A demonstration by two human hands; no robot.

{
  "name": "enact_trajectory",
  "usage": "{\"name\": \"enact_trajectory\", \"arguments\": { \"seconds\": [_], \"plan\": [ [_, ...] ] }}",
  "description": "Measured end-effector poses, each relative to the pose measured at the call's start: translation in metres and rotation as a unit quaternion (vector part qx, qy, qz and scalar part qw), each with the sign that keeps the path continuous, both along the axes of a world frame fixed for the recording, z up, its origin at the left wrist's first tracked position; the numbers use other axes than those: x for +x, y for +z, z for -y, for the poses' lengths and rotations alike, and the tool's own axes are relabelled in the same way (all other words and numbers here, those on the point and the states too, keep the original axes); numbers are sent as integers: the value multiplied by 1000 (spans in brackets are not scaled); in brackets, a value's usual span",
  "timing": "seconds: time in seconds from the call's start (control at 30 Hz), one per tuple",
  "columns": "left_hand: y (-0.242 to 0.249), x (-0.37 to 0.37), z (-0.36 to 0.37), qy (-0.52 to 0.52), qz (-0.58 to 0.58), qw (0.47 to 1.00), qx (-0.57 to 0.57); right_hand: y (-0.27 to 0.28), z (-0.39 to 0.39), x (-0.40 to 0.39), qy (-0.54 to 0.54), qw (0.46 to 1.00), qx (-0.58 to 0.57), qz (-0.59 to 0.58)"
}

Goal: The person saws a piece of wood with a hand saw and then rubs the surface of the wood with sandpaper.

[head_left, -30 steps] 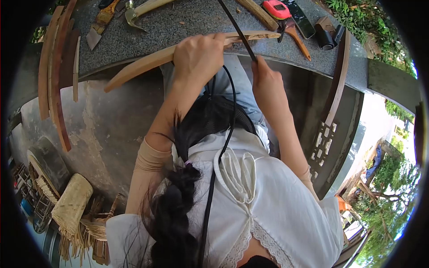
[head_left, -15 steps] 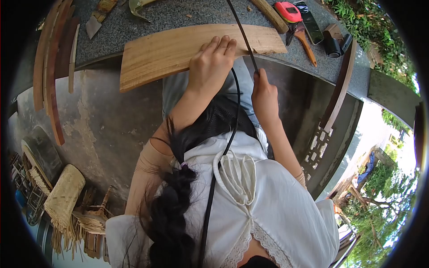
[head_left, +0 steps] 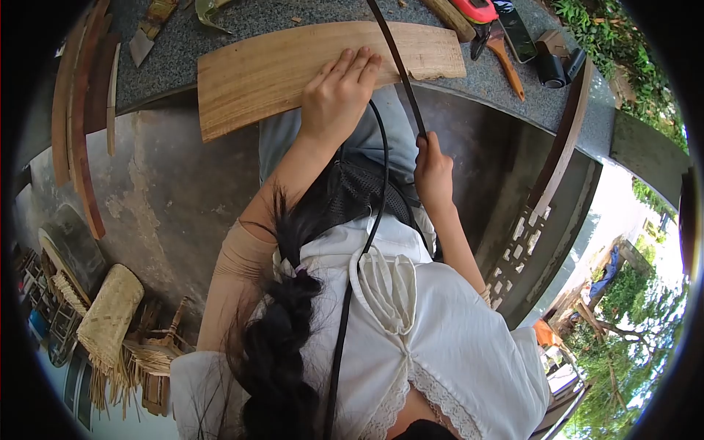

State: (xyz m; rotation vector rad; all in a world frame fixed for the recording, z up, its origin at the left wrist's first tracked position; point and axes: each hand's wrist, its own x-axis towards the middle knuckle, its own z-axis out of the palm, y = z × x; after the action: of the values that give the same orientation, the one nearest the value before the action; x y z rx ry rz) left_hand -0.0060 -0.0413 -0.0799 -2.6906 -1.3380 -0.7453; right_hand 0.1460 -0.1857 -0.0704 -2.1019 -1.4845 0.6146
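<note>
A pale wooden board (head_left: 257, 81) lies across the edge of a grey stone counter, its left end sticking out over the near side. My left hand (head_left: 341, 92) rests flat on the board near its middle, fingers slightly apart. Wrapped round the lower end of a long, thin dark tool (head_left: 402, 66) is my right hand (head_left: 434, 169), just off the near edge of the counter. The tool's shaft crosses the board by a small rough notch in its near edge. Its far end runs out of view at the top.
On the stone counter (head_left: 169, 70) are a brush (head_left: 506, 67), phone (head_left: 517, 33), red tape measure (head_left: 477, 9), wooden handle (head_left: 447, 18) and black object (head_left: 550, 70). Wood strips (head_left: 79, 125) overhang at left; another strip (head_left: 565, 139) is at right.
My right hand and the tool's lower end have moved slightly down, toward my body. My left hand stays on the board; the whole view has shifted a little.
</note>
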Motion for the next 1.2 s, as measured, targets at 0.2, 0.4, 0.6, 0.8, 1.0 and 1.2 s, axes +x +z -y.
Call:
{"name": "enact_trajectory", "arguments": {
  "seconds": [0.2,0.4,0.6,0.8,1.0,1.2],
  "plan": [
    [7,-2,-3,0,-10,1000,-25,19,7,2,-16,1000,17,-9],
    [12,-5,-5,2,12,999,-42,35,-3,14,-63,996,30,-48],
    [25,-5,-10,-17,37,998,-37,17,-11,-3,4,999,35,-33],
    [42,-4,-16,-39,56,997,-45,24,-16,-6,-3,999,40,-36],
    [42,-5,-20,-46,54,997,-38,27,-8,-5,-6,999,27,-28],
    [43,-4,-25,-35,23,999,-34,34,-7,-7,-14,999,13,-27]
  ]
}}
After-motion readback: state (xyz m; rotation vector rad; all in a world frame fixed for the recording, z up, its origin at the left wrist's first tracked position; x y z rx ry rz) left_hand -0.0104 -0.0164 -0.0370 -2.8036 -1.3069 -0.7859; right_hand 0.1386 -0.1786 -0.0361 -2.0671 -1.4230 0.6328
